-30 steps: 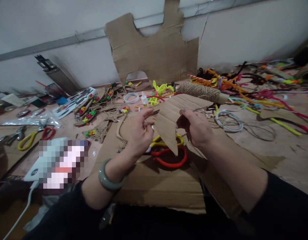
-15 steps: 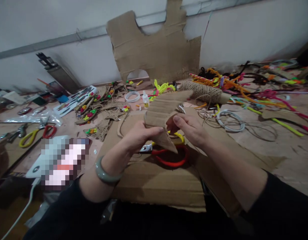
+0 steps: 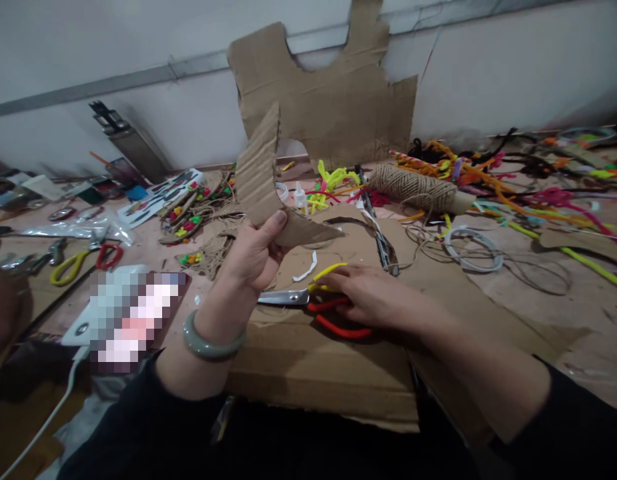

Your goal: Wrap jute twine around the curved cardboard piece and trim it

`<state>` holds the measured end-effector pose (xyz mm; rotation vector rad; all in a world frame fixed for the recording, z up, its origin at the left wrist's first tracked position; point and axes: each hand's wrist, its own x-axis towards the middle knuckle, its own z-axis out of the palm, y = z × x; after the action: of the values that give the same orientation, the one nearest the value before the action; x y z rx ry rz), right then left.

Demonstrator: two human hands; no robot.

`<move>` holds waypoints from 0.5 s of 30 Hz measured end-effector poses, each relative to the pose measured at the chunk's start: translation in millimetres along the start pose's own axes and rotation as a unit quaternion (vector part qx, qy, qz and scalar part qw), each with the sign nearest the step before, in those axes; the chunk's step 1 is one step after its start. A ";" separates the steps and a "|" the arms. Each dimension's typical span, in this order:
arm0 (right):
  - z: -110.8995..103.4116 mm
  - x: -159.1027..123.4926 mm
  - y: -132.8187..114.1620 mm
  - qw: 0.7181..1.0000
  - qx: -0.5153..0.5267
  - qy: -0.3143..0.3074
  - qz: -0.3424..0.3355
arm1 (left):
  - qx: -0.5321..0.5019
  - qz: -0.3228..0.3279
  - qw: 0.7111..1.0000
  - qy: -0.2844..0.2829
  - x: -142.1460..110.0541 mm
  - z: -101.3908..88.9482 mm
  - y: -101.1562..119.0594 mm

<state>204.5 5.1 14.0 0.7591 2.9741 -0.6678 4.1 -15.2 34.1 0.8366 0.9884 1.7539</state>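
cluttered craft table [image 3: 563, 320], left hand [image 3: 251, 257] fingers closed around curved brown ribbed cardboard piece [image 3: 263, 183] raised above the scissors [image 3: 318, 303], right hand [image 3: 371, 300] resting on scissors handles, grip unclear

Dim, flat indoor light w/ soft shadows, slight blur, wide-angle bending at edges.

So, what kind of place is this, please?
Probably a home craft workspace. Cut cardboard shapes lean on the wall, a spool of jute twine lies among coloured pipe cleaners, and the left hand holds a cardboard cutout.
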 end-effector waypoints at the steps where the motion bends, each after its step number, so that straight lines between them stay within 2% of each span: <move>1: 0.4 0.8 1.1 1.000 0.017 0.008 0.005 | -0.001 0.005 1.000 0.007 0.3 -0.3 1.1; 3: 0.0 2.3 5.8 0.996 0.066 0.045 0.032 | -0.003 0.025 1.000 0.016 1.3 -1.4 4.3; 5: -2.1 3.9 12.8 0.979 0.140 0.125 0.083 | -0.004 0.045 0.999 0.019 2.4 -3.1 8.3; 7: -5.4 5.2 19.1 0.940 0.222 0.224 0.132 | -0.004 0.058 0.998 0.021 3.0 -5.1 12.0; 9: -8.7 5.2 21.9 0.901 0.285 0.290 0.149 | -0.012 0.069 0.997 0.027 2.8 -6.8 14.7; 12: -10.1 2.4 20.5 0.873 0.338 0.325 0.131 | -0.036 0.081 0.996 0.029 1.2 -7.7 16.8; 15: -7.8 -0.1 19.8 0.885 0.340 0.308 0.083 | -0.053 0.081 0.995 0.026 -0.8 -7.1 18.3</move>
<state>214.5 23.9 13.2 1.4800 3.0857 -1.8047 -8.8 -22.3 47.1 0.8274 0.8723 1.9575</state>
